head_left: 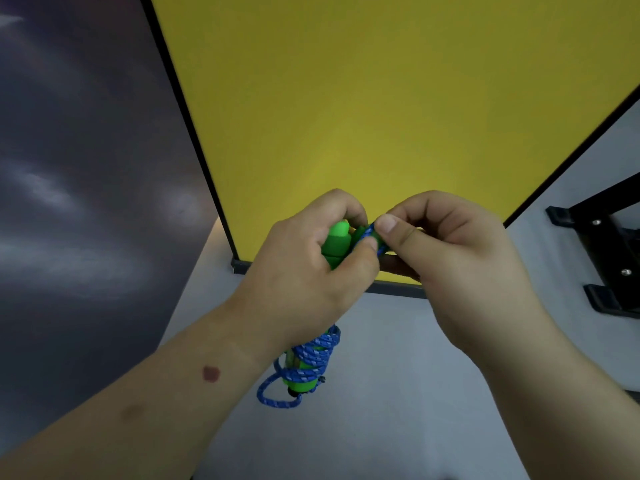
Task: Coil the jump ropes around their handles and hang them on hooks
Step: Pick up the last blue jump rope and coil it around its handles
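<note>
My left hand (pixel 311 268) grips the green handles (pixel 337 242) of a jump rope, held upright in front of a yellow board. Their top ends stick out above my fist and their lower ends show below my wrist. The blue speckled rope (pixel 313 355) is coiled round the lower part of the handles, and one loose loop hangs down at the bottom. My right hand (pixel 450 258) pinches a short stretch of the blue rope between thumb and forefinger, right beside the handle tops. No hook is in view.
A yellow board (pixel 381 98) with a black frame fills the upper middle. Left of it is a dark glossy panel (pixel 86 168). A black metal bracket or stand (pixel 602 251) with screws sits at the right edge. The floor below is pale grey.
</note>
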